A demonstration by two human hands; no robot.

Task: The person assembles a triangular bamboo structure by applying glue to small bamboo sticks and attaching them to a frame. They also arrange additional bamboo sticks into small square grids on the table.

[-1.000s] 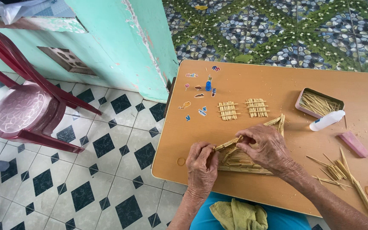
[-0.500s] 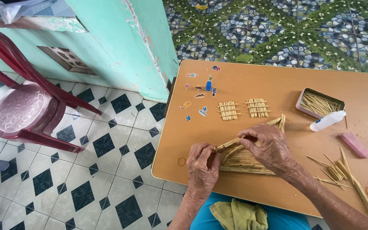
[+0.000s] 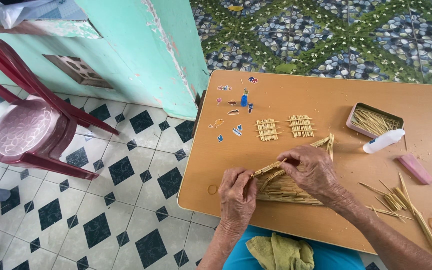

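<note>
A wooden table (image 3: 326, 95) fills the right half of the view, standing on a black-and-white tiled floor (image 3: 101, 200). To the far left a green wall (image 3: 141, 55) rises, and a red plastic chair (image 3: 31, 130) stands on the left, well apart from the table.

At the near edge of the table lies a flat frame of thin sticks (image 3: 288, 189), with a slanted stick piece reaching up toward the middle of the table. The right hand (image 3: 313, 170) rests over the frame, its fingers curled down and the thumb and forefinger pinching the end of a stick bundle (image 3: 267, 169). The left hand (image 3: 237, 196) sits just left of the frame, fingers bent together and pressing on the bundle's near end.

Further along the table are two small stick mats (image 3: 283, 127) side by side, near the middle. On the far right stands a shallow tin (image 3: 373, 120) holding loose sticks, with a white glue bottle (image 3: 383, 141) lying against its near side and a pink block (image 3: 413, 167) just beyond that. Loose sticks (image 3: 401, 202) are scattered on the near right. Small coloured stickers (image 3: 233, 107) dot the far left part of the table. A green cloth (image 3: 281, 251) lies on the person's lap below the table edge.
</note>
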